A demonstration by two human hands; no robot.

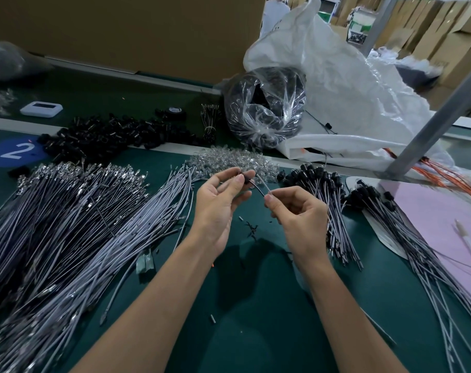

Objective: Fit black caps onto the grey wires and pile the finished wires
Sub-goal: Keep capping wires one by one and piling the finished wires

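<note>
Just above the green table (229, 305), a person's two hands hold one grey wire (263, 185) between them at mid-bench. The left hand (218, 205) pinches the black cap (246, 179) between thumb and fingertips. The right hand (299, 214) pinches the wire close beside it, its other fingers curled. The short visible stretch lies on a diagonal, cap end up and to the left, running down-right into the right fingers. Uncapped wires (81, 224) fan across the table at left. Capped wires (328, 208) lie heaped at right, with a second heap (390, 219) on a pink sheet (439, 224). Behind the hands sit clear pieces (234, 160), loose black caps (108, 135), a clear bag (264, 109) of black parts and a white sack (342, 76). A metal post (431, 125) slants at right.
</note>
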